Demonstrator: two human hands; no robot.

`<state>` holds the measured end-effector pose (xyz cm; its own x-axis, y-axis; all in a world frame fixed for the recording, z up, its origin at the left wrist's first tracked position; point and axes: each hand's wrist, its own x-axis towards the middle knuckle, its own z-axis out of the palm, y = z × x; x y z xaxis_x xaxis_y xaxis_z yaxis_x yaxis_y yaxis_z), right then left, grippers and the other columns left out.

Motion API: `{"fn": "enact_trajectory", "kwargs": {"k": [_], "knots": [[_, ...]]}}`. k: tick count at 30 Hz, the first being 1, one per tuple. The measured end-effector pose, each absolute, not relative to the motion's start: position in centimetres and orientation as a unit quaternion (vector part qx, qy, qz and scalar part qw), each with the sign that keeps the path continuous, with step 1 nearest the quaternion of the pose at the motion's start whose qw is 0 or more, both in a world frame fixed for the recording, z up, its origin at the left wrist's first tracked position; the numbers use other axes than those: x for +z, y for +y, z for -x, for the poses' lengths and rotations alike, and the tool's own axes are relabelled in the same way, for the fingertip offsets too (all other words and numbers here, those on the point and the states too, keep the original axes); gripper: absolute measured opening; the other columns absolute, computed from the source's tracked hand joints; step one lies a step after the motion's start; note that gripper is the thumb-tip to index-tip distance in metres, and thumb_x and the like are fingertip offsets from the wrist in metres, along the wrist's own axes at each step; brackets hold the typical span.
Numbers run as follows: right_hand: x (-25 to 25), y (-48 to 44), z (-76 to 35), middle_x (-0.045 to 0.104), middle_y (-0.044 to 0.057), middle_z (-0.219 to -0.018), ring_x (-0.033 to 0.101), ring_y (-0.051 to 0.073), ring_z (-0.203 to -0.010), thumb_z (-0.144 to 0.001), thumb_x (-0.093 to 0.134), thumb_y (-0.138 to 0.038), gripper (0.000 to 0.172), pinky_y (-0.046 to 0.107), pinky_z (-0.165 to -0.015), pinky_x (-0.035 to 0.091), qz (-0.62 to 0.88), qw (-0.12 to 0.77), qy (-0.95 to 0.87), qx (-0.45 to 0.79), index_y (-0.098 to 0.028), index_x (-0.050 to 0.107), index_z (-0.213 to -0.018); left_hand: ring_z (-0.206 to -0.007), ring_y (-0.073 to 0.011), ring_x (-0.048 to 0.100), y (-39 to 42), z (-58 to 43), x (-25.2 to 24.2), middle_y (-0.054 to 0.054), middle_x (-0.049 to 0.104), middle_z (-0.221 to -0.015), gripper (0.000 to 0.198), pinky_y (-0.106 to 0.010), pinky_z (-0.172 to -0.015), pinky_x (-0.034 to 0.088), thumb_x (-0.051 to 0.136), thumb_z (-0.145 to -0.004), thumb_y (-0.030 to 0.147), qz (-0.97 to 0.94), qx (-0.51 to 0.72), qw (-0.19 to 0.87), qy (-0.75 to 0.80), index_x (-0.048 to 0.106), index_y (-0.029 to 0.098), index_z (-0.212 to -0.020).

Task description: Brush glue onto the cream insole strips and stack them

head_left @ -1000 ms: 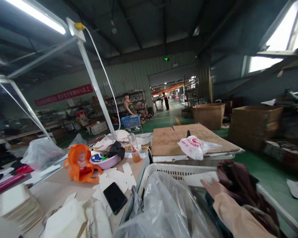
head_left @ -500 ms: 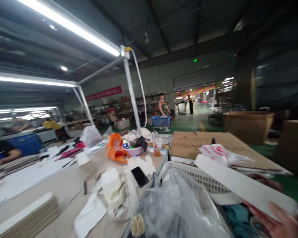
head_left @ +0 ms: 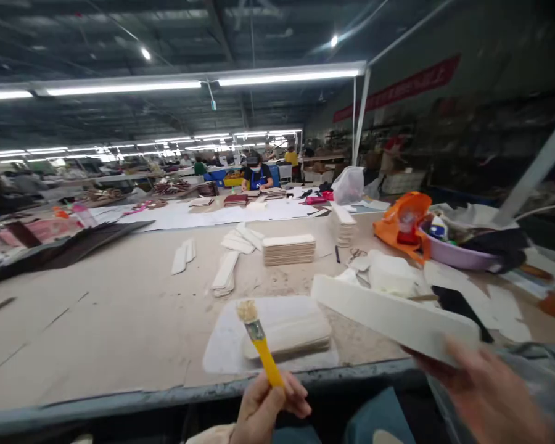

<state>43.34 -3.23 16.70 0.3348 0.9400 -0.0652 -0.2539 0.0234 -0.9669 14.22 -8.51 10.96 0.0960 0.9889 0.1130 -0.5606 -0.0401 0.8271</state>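
My left hand [head_left: 263,407] is closed round the yellow handle of a glue brush [head_left: 260,342], whose pale bristles point up over the table edge. My right hand [head_left: 494,385], blurred by motion, grips one end of a long white board strip [head_left: 393,311] with rounded corners. The strip's far end reaches out over the table to the left. Between the hands, a low stack of similar white strips [head_left: 291,333] lies on a white sheet [head_left: 222,351] near the front edge. A taller stack of strips [head_left: 289,250] stands behind it, with several loose strips [head_left: 225,271] to its left.
To the right are a purple basin [head_left: 457,253] with bottles, an orange container [head_left: 404,222], a dark phone [head_left: 460,308] and scissors [head_left: 357,253]. Dark sheets [head_left: 74,246] lie at the left. A co-worker [head_left: 258,172] sits across the table; a metal post [head_left: 543,166] rises at right.
The view has swung left from the basket and plastic bag to the table. The strip in my right hand is now over the table; my left hand with the brush has come fully into view.
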Motion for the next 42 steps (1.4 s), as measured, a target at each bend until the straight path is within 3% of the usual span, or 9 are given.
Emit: {"fn": "enact_trajectory", "kwargs": {"k": [11, 17, 22, 27, 32, 34, 37, 40, 42], "knots": [[15.2, 12.6, -22.0, 0.07, 0.008, -0.094, 0.069, 0.017, -0.07, -0.082, 0.062, -0.035, 0.033, 0.025, -0.063, 0.058, 0.47, 0.416, -0.422, 0.654, -0.015, 0.057, -0.108, -0.064, -0.0177, 0.065, -8.1, -3.5, 9.7, -0.005, 0.067, -0.075, 0.029, -0.028, -0.06, 0.051, 0.07, -0.075, 0.043, -0.246, 0.699, 0.516, 0.428, 0.067, 0.015, -0.073], [11.5, 16.9, -21.3, 0.069, 0.016, -0.087, 0.068, 0.022, -0.064, -0.086, 0.054, -0.049, 0.055, 0.035, -0.06, 0.055, 0.627, 0.299, -0.577, 0.431, -0.007, 0.054, -0.121, -0.066, -0.0179, 0.066, -6.1, -2.2, 9.8, -0.006, 0.067, -0.075, 0.035, -0.027, -0.061, 0.051, 0.067, -0.077, 0.048, -0.266, 0.645, 0.546, 0.464, 0.066, 0.013, -0.074], [12.1, 12.5, -23.3, 0.069, 0.011, -0.093, 0.067, 0.02, -0.072, -0.083, 0.061, -0.032, 0.065, 0.032, -0.071, 0.051, 0.57, 0.288, -0.739, 0.214, -0.014, 0.039, -0.142, -0.061, -0.0153, 0.065, -3.7, -3.1, 9.7, -0.006, 0.066, -0.069, 0.042, -0.023, -0.055, 0.05, 0.064, -0.077, 0.053, -0.293, 0.563, 0.623, 0.458, 0.064, 0.012, -0.074], [12.7, 5.3, -22.2, 0.065, 0.002, -0.088, 0.06, 0.014, -0.07, -0.09, 0.048, -0.017, 0.053, 0.024, -0.063, 0.046, 0.329, 0.231, -0.915, 0.04, -0.026, 0.04, -0.142, -0.055, -0.0136, 0.064, -2.1, -6.5, 10.2, -0.004, 0.065, -0.069, 0.043, -0.021, -0.048, 0.047, 0.062, -0.077, 0.056, -0.318, 0.489, 0.669, 0.459, 0.059, 0.013, -0.078], [11.4, 3.8, -22.4, 0.058, 0.002, -0.07, 0.055, 0.016, -0.064, -0.091, 0.054, -0.022, 0.016, 0.025, -0.055, 0.037, 0.339, 0.254, -0.904, -0.065, -0.021, 0.067, -0.099, -0.053, -0.0125, 0.06, -1.2, -8.5, 11.6, -0.002, 0.062, -0.064, 0.047, -0.023, -0.049, 0.046, 0.053, -0.08, 0.061, -0.408, 0.392, 0.687, 0.457, 0.057, 0.014, -0.077], [10.9, 4.4, -23.4, 0.057, 0.003, -0.07, 0.054, 0.015, -0.066, -0.093, 0.052, -0.026, 0.018, 0.025, -0.057, 0.038, 0.359, 0.291, -0.884, -0.066, -0.019, 0.065, -0.083, -0.062, -0.0153, 0.063, 0.3, -7.6, 12.5, -0.005, 0.065, -0.069, 0.047, -0.027, -0.06, 0.05, 0.048, -0.083, 0.059, -0.525, 0.338, 0.634, 0.456, 0.061, 0.014, -0.076], [10.3, 5.6, -25.6, 0.057, 0.003, -0.072, 0.055, 0.015, -0.067, -0.094, 0.051, -0.028, 0.021, 0.024, -0.061, 0.039, 0.393, 0.343, -0.851, -0.066, -0.019, 0.062, -0.079, -0.098, -0.0224, 0.062, 4.6, -4.8, 13.5, -0.01, 0.069, -0.101, 0.042, -0.036, -0.092, 0.046, 0.051, -0.085, 0.052, -0.712, 0.304, 0.378, 0.508, 0.066, 0.016, -0.1], [9.2, 6.8, -28.1, 0.06, 0.004, -0.077, 0.059, 0.015, -0.072, -0.092, 0.055, -0.026, 0.011, 0.024, -0.066, 0.043, 0.422, 0.407, -0.809, -0.049, -0.019, 0.061, -0.086, -0.137, -0.0312, 0.032, 10.5, -2.4, 12.9, -0.018, 0.039, -0.148, 0.087, -0.044, -0.112, 0.024, 0.065, -0.072, 0.057, -0.792, 0.154, 0.169, 0.566, 0.035, 0.013, -0.142], [8.4, 7.6, -29.5, 0.063, 0.005, -0.08, 0.061, 0.015, -0.075, -0.091, 0.057, -0.024, 0.006, 0.025, -0.071, 0.046, 0.431, 0.447, -0.783, -0.025, -0.019, 0.06, -0.09, -0.143, -0.0381, 0.015, 14.1, -1.8, 11.7, -0.021, 0.02, -0.155, 0.113, -0.053, -0.114, 0.015, 0.073, -0.062, 0.059, -0.803, 0.03, 0.129, 0.581, 0.017, 0.014, -0.148]]}}
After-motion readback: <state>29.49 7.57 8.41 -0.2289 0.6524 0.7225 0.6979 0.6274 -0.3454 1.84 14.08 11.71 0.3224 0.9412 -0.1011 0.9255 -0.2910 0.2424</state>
